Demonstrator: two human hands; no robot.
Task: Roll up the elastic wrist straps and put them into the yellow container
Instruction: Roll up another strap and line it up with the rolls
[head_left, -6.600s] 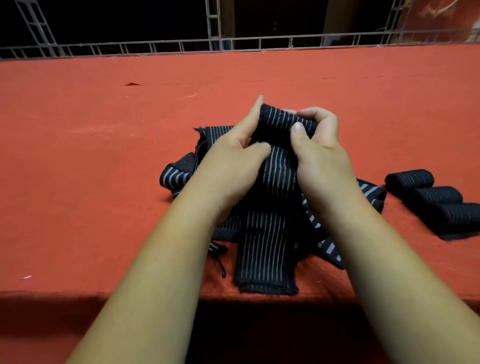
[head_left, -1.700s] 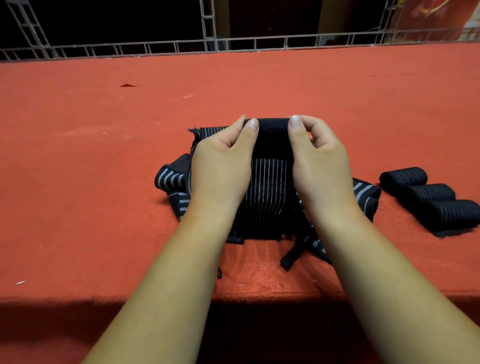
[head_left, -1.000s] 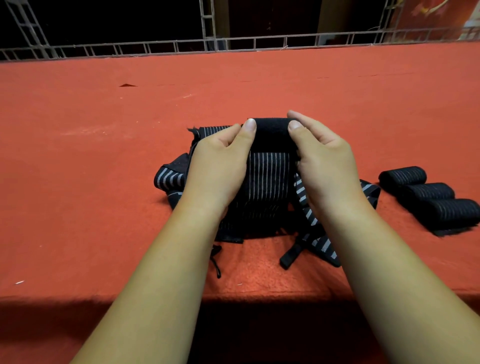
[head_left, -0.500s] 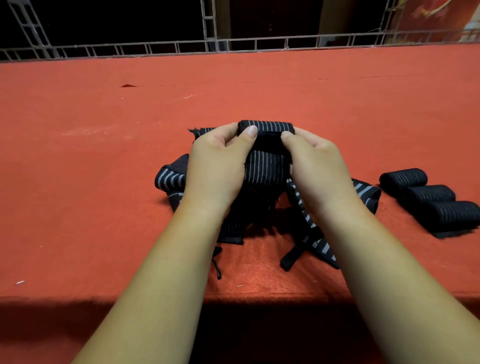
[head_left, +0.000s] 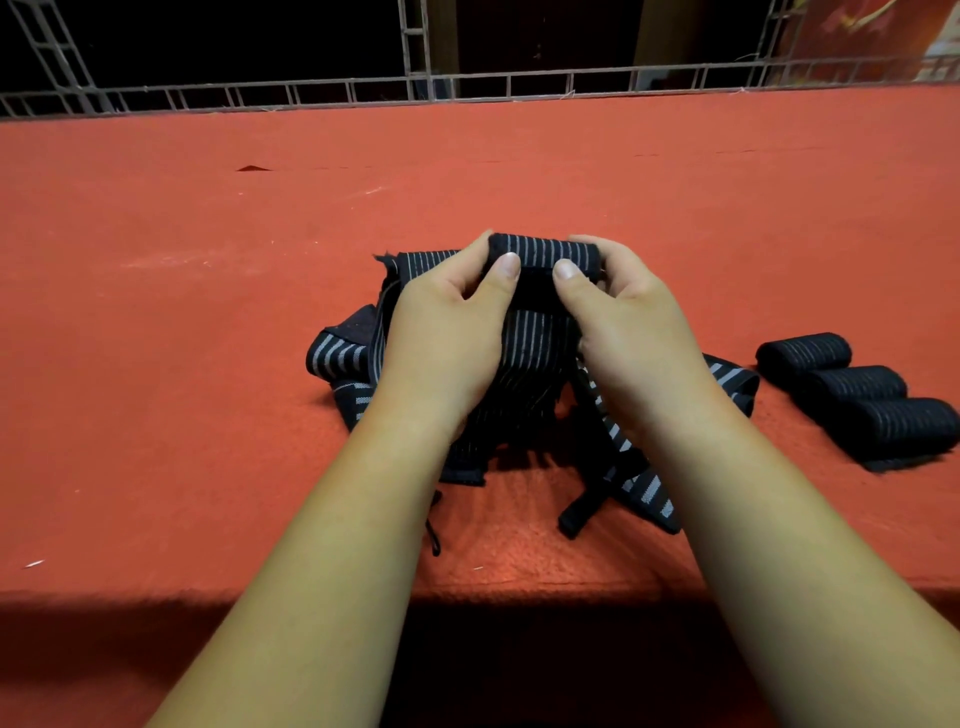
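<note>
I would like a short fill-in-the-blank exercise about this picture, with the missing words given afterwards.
1. The left hand and right hand grip the half-rolled strap, both ____ pressing its near side.
2. ____ finished rolls lie to the right of it.
3. The cloth under everything is ____.
Missing words: thumbs, three, red.

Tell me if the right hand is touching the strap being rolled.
Touching. The head view shows the right hand pinching the strap, thumb pressed on its roll.
</note>
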